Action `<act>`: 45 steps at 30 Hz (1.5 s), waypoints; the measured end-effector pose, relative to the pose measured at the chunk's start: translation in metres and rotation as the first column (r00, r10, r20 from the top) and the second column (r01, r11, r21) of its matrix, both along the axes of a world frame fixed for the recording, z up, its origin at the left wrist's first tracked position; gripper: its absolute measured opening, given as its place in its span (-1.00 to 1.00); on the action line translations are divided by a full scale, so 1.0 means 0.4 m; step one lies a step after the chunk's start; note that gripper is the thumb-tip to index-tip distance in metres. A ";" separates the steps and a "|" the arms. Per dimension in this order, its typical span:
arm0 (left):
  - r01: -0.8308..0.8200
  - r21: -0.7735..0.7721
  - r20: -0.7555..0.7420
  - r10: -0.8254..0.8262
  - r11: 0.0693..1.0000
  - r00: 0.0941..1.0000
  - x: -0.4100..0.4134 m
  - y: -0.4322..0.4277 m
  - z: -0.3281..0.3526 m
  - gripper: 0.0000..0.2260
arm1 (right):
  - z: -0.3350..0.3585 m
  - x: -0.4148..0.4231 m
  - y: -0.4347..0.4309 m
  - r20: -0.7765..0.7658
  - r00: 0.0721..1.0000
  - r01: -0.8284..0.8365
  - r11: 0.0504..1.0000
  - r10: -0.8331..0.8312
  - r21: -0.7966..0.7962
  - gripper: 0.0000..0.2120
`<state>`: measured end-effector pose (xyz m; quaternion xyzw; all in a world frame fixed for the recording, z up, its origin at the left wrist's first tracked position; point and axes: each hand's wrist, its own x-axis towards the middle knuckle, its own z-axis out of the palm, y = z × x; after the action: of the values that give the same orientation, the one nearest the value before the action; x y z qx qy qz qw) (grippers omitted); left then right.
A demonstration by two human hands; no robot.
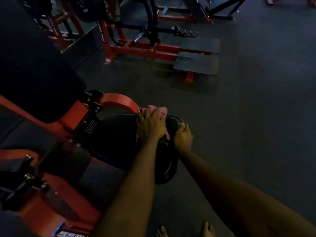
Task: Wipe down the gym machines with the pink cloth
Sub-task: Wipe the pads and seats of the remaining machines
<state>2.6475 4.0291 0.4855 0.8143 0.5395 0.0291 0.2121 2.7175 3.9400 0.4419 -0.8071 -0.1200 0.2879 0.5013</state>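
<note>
One red frame (119, 100) beside black pad (119, 132); left hand (150, 125) presses pink cloth (159, 109).

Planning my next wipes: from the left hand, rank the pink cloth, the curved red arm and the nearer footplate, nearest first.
1. The pink cloth, pressed under the left hand.
2. The curved red arm, just beyond, to the left.
3. The nearer footplate, far ahead on the right.
</note>
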 end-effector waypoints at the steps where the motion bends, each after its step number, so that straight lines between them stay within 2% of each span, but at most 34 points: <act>1: -0.011 -0.003 0.007 0.011 1.000 1.000 0.000 0.001 -0.004 -0.57 | 0.007 -0.003 -0.002 -0.003 1.000 0.002 1.000 -0.002 0.002 -0.58; 7: -0.050 0.086 0.092 0.042 0.995 0.995 -0.119 -0.182 -0.008 -0.51 | 0.030 -0.014 -0.017 -0.060 0.998 0.005 0.997 0.000 0.074 -0.57; 11: -0.132 0.098 0.046 0.128 0.986 0.991 -0.155 -0.258 -0.023 -0.49 | -0.070 0.003 0.005 -0.045 0.999 0.020 0.996 -0.016 0.088 -0.33; 16: -0.260 0.081 0.006 0.261 0.962 0.965 -0.102 -0.208 -0.011 -0.52 | 0.026 -0.012 -0.019 -0.060 0.997 -0.037 0.998 0.040 0.050 -0.54; 22: -0.420 0.136 0.091 0.411 0.897 0.907 -0.132 -0.406 -0.028 -0.48 | 0.043 -0.005 -0.035 -0.077 0.993 -0.084 0.992 0.091 0.095 -0.54; 30: -0.634 0.010 0.074 0.632 0.773 0.771 -0.154 -0.237 -0.028 -0.54 | 0.045 0.012 -0.037 -0.047 0.993 -0.108 0.992 0.111 0.059 -0.54; 32: -0.649 0.031 0.084 0.645 0.760 0.759 -0.145 -0.278 -0.035 -0.52 | 0.046 0.015 -0.041 -0.040 0.993 -0.111 0.993 0.113 0.048 -0.54; 35: -0.678 0.058 0.218 0.653 0.733 0.725 -0.118 -0.396 -0.053 -0.46 | 0.051 0.014 -0.045 -0.020 0.994 -0.105 0.993 0.107 0.062 -0.54; 38: -0.711 0.016 0.245 0.686 0.703 0.685 -0.128 -0.375 -0.059 -0.49 | 0.046 0.015 -0.038 -0.018 0.993 -0.114 0.992 0.115 0.056 -0.54; 42: -0.713 -0.044 0.207 0.705 0.700 0.679 -0.187 -0.244 -0.053 -0.54 | 0.042 0.018 -0.037 -0.017 0.992 -0.124 0.991 0.125 0.056 -0.54; 45: -0.714 -0.026 0.172 0.707 0.700 0.686 -0.195 -0.248 -0.051 -0.52 | 0.048 0.015 -0.039 -0.017 0.992 -0.122 0.990 0.123 0.072 -0.54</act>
<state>2.5695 3.9299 0.4651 0.5409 0.7918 0.1890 0.2114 2.7234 3.9244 0.4612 -0.7769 -0.1741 0.3222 0.5121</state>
